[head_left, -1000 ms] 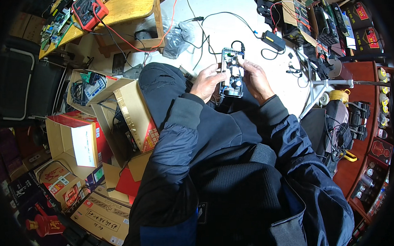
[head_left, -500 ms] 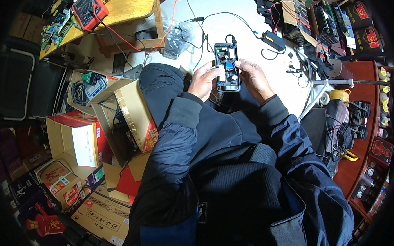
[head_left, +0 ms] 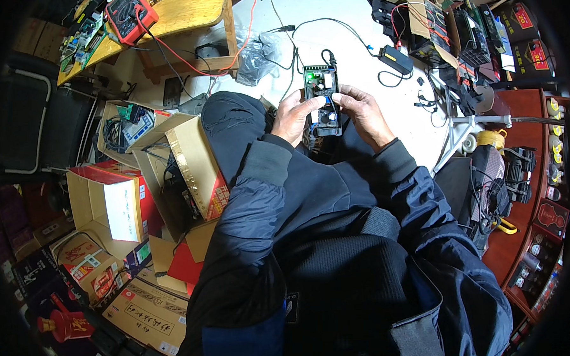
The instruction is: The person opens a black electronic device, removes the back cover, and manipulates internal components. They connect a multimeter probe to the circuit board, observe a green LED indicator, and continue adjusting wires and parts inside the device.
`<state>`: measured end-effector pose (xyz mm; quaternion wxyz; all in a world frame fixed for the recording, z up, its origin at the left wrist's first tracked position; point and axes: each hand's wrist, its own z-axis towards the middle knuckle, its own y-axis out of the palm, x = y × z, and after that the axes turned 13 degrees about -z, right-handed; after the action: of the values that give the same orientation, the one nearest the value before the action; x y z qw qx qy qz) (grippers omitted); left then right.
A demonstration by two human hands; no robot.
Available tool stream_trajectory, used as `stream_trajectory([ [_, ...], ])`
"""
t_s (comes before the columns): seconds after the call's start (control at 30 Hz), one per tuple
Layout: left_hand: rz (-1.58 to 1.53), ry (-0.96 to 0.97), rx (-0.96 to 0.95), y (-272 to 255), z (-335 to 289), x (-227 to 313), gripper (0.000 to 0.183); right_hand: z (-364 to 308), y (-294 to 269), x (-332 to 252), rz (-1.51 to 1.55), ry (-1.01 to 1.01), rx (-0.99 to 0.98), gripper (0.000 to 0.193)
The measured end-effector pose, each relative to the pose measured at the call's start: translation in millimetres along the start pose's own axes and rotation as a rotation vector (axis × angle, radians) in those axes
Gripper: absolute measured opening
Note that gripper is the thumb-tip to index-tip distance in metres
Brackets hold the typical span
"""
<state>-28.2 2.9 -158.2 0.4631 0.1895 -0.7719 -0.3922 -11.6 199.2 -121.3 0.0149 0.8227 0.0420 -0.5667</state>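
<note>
Between my hands is an uncovered black power adapter case [head_left: 323, 127], its circuit board and components exposed. A green light glows near its far end. My left hand [head_left: 293, 118] grips the left side, with the thumb reaching over onto the middle of the board. From the right, my right hand [head_left: 362, 113] holds the other side, its thumb tip near the left one beside a blue component. What the thumb tips touch is too small to make out. A black cable [head_left: 328, 54] leaves the far end. My other fingers are hidden beneath the case.
A red multimeter [head_left: 130, 19] lies on the wooden table [head_left: 189, 17] at far left, its leads hanging down. A closed black adapter [head_left: 395, 59] rests on the white floor. Open cardboard boxes [head_left: 192, 166] stand left of my legs. Right, a red shelf [head_left: 518, 117] holds small items.
The adapter case has shifted slightly left and tilted, so its board faces up more. The green light now shows. Both thumbs have moved inward over the board's middle.
</note>
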Motion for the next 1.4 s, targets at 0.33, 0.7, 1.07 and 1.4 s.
stream_trajectory([
  [0.33, 0.007, 0.021, -0.011, 2, -1, 1, 0.036, 1, -1, 2, -0.032, -0.035, -0.003, 0.042],
  [0.7, -0.014, 0.011, 0.007, 3, -3, 3, 0.036, 0, 0, -2, -0.056, -0.036, -0.009, 0.042],
  [1.07, -0.003, 0.022, -0.014, 0, -1, 0, 0.037, -1, 2, -3, -0.086, -0.055, 0.027, 0.042],
  [1.4, -0.088, -0.006, -0.071, 0, -2, 3, 0.043, 2, 1, -9, -0.087, -0.072, 0.010, 0.038],
])
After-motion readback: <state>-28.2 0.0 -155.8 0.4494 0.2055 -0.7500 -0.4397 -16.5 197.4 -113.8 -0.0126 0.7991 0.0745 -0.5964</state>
